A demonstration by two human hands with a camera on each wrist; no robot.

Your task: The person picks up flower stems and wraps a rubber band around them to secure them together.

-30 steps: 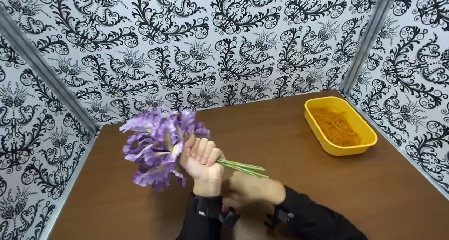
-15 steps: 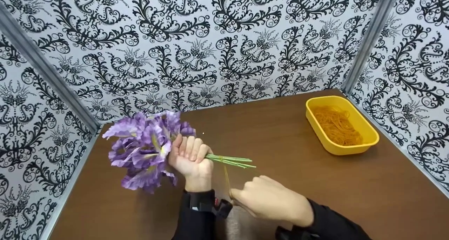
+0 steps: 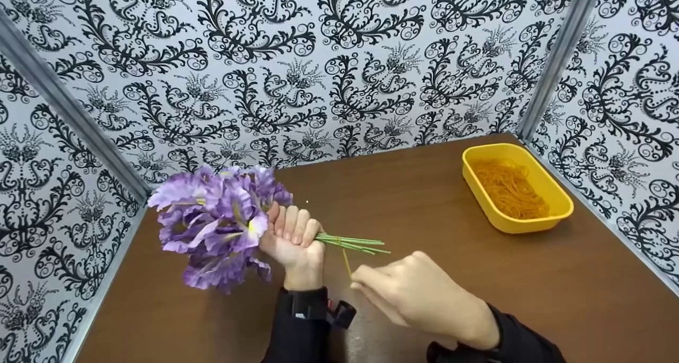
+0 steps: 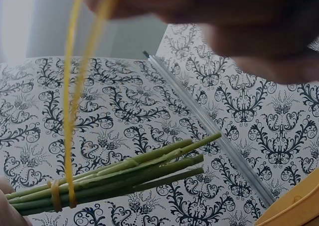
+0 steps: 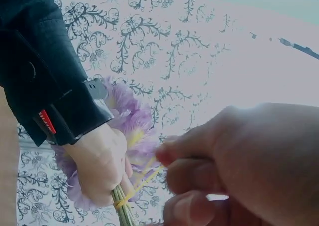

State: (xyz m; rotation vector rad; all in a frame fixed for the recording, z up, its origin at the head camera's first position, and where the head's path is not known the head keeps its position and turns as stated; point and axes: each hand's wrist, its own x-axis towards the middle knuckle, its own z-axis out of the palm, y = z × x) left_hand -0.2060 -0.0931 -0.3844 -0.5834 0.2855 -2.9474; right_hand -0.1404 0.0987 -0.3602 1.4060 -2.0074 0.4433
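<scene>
The left hand [image 3: 293, 242] holds a bunch of purple flowers [image 3: 212, 225]; the right hand [image 3: 427, 296] keeps a yellow rubber band [image 4: 67, 111] taut.
Left fingers are curled around the green stems [image 3: 360, 244], over the left-middle part of the desk [image 3: 403, 193]; right fingers, nearer and more to the right, pinch the band, looped on the stems just beside the left hand. A yellow tray [image 3: 517, 226] stands far right.

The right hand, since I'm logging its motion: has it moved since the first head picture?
Yes: in the head view, the right hand has moved to the right, judged against the yellow container, which sits nearly unchanged.
</scene>
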